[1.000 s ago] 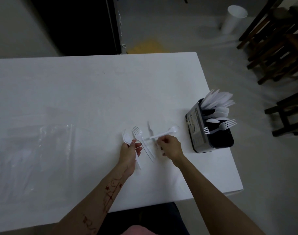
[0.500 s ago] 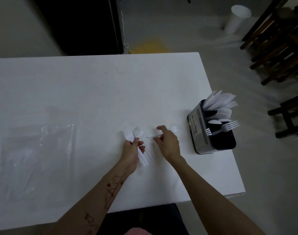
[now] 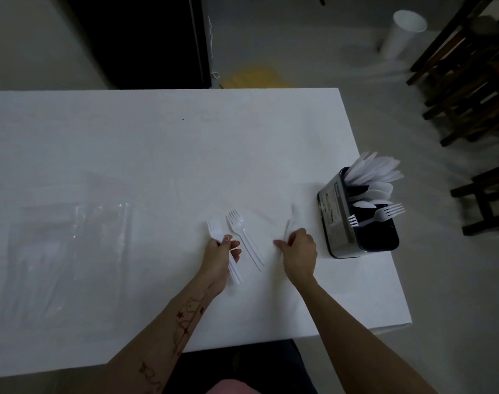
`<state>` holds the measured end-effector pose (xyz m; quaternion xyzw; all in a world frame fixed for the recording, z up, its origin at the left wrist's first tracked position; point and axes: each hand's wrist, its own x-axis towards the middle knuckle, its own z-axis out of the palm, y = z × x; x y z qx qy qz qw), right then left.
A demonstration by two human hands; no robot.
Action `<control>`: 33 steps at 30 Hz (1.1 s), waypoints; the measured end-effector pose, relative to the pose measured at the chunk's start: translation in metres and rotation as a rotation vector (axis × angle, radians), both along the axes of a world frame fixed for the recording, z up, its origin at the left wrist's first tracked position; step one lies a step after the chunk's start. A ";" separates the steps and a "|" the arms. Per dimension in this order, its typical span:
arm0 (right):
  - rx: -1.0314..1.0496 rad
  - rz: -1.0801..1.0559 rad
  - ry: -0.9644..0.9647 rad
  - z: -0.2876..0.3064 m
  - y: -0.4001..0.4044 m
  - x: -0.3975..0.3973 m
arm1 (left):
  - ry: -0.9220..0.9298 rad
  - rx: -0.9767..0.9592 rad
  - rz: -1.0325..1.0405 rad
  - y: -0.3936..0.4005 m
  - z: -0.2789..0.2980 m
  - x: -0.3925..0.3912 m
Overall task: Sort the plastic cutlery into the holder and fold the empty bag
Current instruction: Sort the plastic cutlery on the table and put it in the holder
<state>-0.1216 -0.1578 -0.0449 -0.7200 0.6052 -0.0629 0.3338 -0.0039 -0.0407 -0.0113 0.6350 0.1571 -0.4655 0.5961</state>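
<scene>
Worktop point(image 3: 157, 143): white, wide, its right edge close by the holder. White cutlery on white makes pieces easy to miss; a stray one could be left unsorted.

Bag point(image 3: 69, 251): clear plastic, flat at the left, well apart from both hands. It looks to have faint shapes inside, but the glare is too strong to say whether it is empty. Folding it unchecked could trap pieces.

Holder point(image 3: 339, 220): dark, at the right edge of the worktop, near the corner. Knives and spoons lean out over the far rim, and forks point(image 3: 384, 213) tip outward on the near side. All lean toward the floor side, so a hard drop-in or a knock from the wrist could tip pieces out or shift the holder toward the edge.

Left hand point(image 3: 221, 257): grip closed round a small bundle of forks point(image 3: 214, 228), tines away from the person. The handles fan loose below the palm; one could slide out on lifting.

Loose fork point(image 3: 244, 237): flat on the worktop between the hands, just beside the left fingers. A sweep of either hand could flick it.

Right hand point(image 3: 298, 251): fingers curled, pinching a thin blurred piece that is probably cutlery; I cannot tell which kind. That risks a wrong compartment.
</scene>
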 end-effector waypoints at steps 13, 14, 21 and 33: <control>0.256 0.328 -0.269 0.018 0.028 0.021 | -0.069 -0.044 0.052 0.004 -0.004 0.004; 0.161 0.332 -0.169 0.015 0.028 0.022 | -0.084 -0.021 0.084 0.007 -0.005 0.006; 0.005 0.483 0.082 0.012 0.025 0.023 | -0.049 0.041 0.071 0.017 -0.014 0.010; -0.074 0.505 -0.092 0.019 0.033 0.017 | 0.065 -0.082 0.008 0.008 -0.011 0.011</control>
